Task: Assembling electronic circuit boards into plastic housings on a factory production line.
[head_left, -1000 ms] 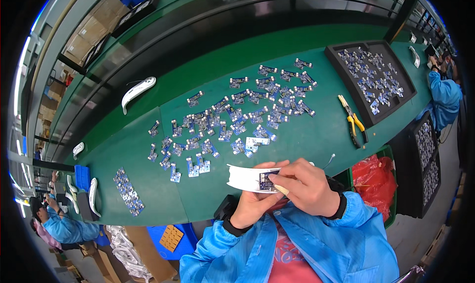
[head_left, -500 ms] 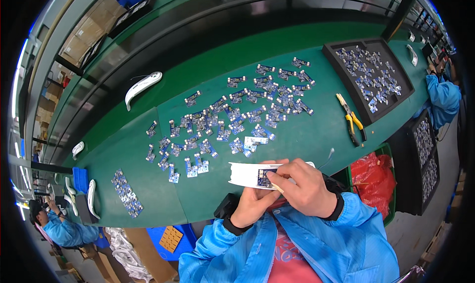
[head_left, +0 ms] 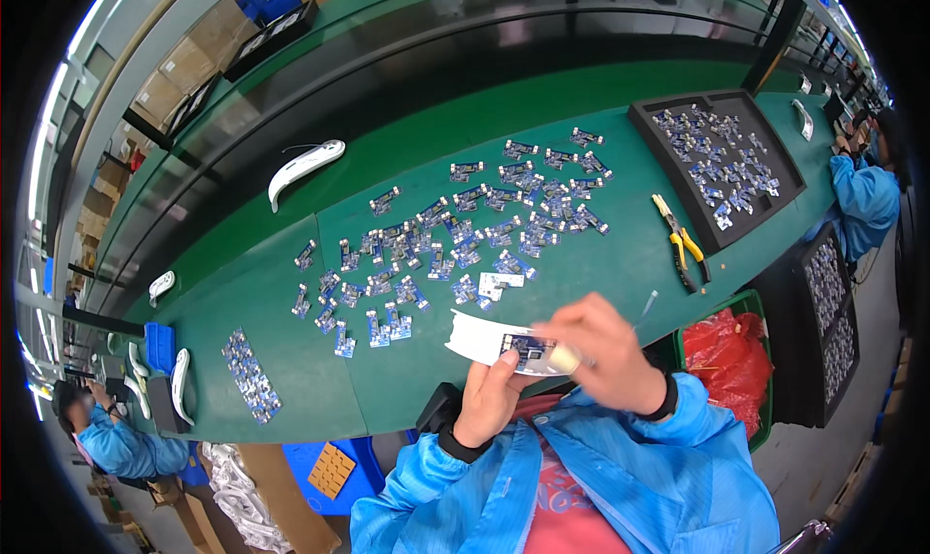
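Note:
My left hand (head_left: pixel 487 399) grips a curved white plastic shell (head_left: pixel 475 337) above the table's near edge, its thumb on the circuit board (head_left: pixel 528 349) that lies inside the shell. Over the shell's right end is my right hand (head_left: pixel 610 355), smeared by motion. At its fingertips shows a small pale yellow piece (head_left: pixel 564 359), too blurred to name. Just beyond the shell, many loose blue circuit boards (head_left: pixel 407 291) are spread over the green table (head_left: pixel 320 389). One white-faced board (head_left: pixel 499 284) lies nearest the shell.
Yellow-and-black pliers (head_left: pixel 683 246) lie on the right beside a black tray (head_left: pixel 647 128) of boards. A green crate (head_left: pixel 765 414) with red plastic bags stands below the edge. Another white shell (head_left: pixel 305 171) rests at the back. Co-workers (head_left: pixel 867 200) sit at both ends.
My right hand has lifted off the circuit board and moved right, the pale yellow piece moving with it. My left thumb now presses on the board, which is more exposed. The view has shifted slightly.

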A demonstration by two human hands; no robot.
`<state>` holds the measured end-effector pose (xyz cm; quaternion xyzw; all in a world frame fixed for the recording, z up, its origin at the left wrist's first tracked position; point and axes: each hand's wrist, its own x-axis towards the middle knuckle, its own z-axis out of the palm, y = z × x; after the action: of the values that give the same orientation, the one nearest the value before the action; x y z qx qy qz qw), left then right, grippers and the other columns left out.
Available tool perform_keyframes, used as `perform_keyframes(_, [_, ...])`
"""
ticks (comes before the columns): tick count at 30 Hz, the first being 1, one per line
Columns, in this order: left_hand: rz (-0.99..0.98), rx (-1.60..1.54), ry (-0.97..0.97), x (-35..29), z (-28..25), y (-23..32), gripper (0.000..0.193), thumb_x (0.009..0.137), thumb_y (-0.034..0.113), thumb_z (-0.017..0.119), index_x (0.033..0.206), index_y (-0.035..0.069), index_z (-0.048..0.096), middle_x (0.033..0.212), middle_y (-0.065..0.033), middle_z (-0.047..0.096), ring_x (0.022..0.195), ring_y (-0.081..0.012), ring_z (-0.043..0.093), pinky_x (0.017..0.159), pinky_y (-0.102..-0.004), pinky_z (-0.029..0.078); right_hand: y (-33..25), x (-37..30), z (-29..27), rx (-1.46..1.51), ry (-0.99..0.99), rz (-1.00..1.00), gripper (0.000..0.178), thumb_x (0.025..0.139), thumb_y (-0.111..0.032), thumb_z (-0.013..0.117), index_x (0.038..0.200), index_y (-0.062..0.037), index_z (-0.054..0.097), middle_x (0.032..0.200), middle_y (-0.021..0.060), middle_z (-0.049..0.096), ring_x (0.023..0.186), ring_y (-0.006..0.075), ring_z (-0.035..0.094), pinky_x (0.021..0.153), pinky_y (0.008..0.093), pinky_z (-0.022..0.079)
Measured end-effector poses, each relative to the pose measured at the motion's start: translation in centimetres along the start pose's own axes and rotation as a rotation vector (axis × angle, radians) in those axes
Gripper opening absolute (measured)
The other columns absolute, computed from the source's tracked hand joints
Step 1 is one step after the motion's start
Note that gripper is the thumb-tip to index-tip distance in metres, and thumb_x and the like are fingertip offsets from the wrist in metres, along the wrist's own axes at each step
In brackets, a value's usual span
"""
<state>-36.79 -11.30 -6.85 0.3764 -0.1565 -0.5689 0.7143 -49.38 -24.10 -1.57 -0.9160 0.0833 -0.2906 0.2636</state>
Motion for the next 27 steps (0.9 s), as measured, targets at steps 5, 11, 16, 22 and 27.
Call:
perform_keyframes(5, [0.002,-0.062,-0.039,0.4,0.1,0.6,0.038,0.098,0.016,0.041,0.128,-0.008,0.041,0.121,-0.02,0.056,0.113,-0.0308,0.058,0.097,-0.0474,0.049,1.1,0.0,-0.7,0.266,-0.068,0.353,0.029,0.085,-0.014,0.064,0.112,-0.0043,0.063,0.101,0.0138,0.056,0.091,0.0303,0.058,0.078,0.0372,0.048])
perform_keyframes(11, [-0.006,-0.019,-0.008,-0.8,-0.8,1.6,0.033,0.1,0.01,0.039,0.129,-0.005,0.04,0.124,-0.0168,0.054,0.114,-0.0278,0.057,0.099,-0.0455,0.048,2.0,0.5,1.1,0.521,-0.198,0.436,0.023,0.086,-0.016,0.066,0.107,-0.0045,0.065,0.103,0.0107,0.055,0.09,0.0232,0.059,0.077,0.0326,0.048])
perform_keyframes(16, [0.002,-0.023,0.039,-0.6,-1.3,7.3,0.044,0.098,0.016,0.046,0.137,-0.003,0.034,0.132,-0.0203,0.05,0.123,-0.0341,0.051,0.102,-0.0521,0.045,0.5,3.3,1.8,0.24,0.017,0.206,0.037,0.081,-0.017,0.071,0.113,-0.001,0.06,0.113,0.0159,0.054,0.102,0.0323,0.055,0.085,0.0371,0.047])
perform_keyframes(22, [0.517,0.164,0.359,3.7,-12.2,22.4,0.035,0.102,0.019,0.034,0.127,-0.005,0.043,0.128,-0.0211,0.053,0.121,-0.0358,0.052,0.1,-0.0563,0.045,1.5,4.3,1.1,0.117,0.264,0.188,0.03,0.082,-0.013,0.07,0.107,-0.0002,0.061,0.114,0.0179,0.053,0.097,0.0306,0.056,0.082,0.0375,0.049])
perform_keyframes(27, [0.549,-0.053,0.685,11.2,-28.7,31.8,0.035,0.103,0.017,0.032,0.128,-0.007,0.038,0.129,-0.026,0.048,0.12,-0.0439,0.05,0.098,-0.0624,0.045,2.8,4.8,2.9,0.334,0.203,0.362,0.019,0.082,-0.002,0.062,0.101,0.0004,0.062,0.11,0.0152,0.054,0.091,0.0229,0.058,0.075,0.0305,0.049])
